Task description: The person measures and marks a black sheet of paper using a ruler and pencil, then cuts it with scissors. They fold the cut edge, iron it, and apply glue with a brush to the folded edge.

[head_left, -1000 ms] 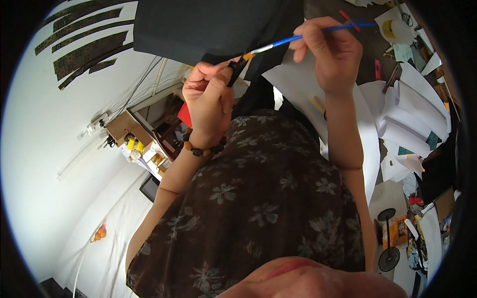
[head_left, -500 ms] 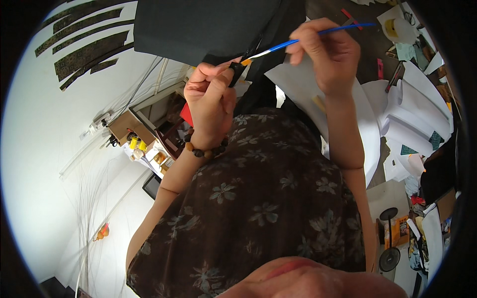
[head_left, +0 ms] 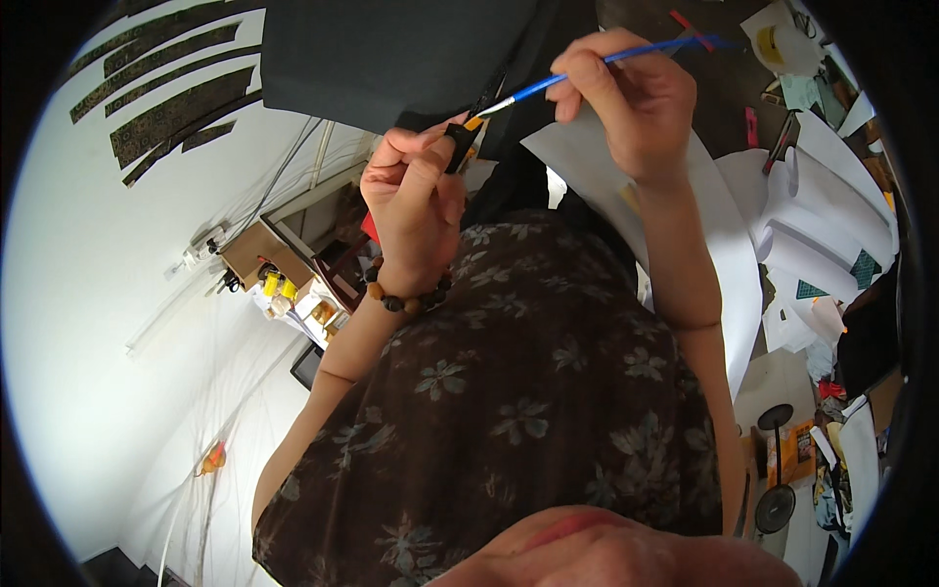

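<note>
A blue-handled paintbrush (head_left: 548, 83) is pinched in my right hand (head_left: 641, 108), slanting down to the left. Its orange bristles touch a narrow black strip (head_left: 459, 143), whose end is gripped between the thumb and fingers of my left hand (head_left: 411, 181). The strip seems to run up to the right along a large black sheet (head_left: 391, 59), though where one ends and the other begins is hard to make out. On my left wrist is a beaded bracelet (head_left: 399, 301).
White paper sheets (head_left: 719, 254) lie under and beyond my right forearm. Rolled paper (head_left: 812, 254), a green cutting mat piece (head_left: 865, 269) and a clear container (head_left: 782, 47) crowd the right side. Dark patterned strips (head_left: 181, 108) are on the white wall at left.
My right hand and the brush have shifted slightly left and up, with the bristles still at the black strip. My left hand keeps its hold, almost unmoved.
</note>
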`<control>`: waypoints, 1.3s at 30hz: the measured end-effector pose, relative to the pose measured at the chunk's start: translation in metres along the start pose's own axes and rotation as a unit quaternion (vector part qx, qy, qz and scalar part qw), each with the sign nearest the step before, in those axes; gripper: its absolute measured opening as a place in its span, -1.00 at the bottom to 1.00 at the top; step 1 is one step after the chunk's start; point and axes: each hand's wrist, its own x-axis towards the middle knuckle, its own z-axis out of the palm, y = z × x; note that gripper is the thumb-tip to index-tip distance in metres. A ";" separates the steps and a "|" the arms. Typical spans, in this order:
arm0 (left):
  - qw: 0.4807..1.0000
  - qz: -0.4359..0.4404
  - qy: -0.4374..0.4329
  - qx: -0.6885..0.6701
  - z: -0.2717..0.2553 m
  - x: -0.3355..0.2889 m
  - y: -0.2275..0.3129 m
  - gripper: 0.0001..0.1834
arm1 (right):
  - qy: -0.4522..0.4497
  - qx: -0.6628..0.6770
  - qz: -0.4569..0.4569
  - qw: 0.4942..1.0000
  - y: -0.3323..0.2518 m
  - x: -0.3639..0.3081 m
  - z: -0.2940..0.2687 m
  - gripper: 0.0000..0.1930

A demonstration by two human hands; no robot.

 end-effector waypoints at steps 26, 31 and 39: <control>1.000 0.011 -0.026 0.004 -0.009 0.001 -0.004 -0.89 | 0.050 0.067 -0.006 0.996 0.008 0.006 -0.008 -0.85; 1.000 0.010 -0.017 0.004 -0.005 0.001 -0.003 -0.89 | 0.058 -0.023 -0.080 0.995 0.009 0.013 -0.014 -0.87; 1.000 0.007 -0.015 0.002 -0.005 0.000 -0.003 -0.88 | 0.044 -0.049 -0.079 0.995 0.002 0.008 -0.012 -0.90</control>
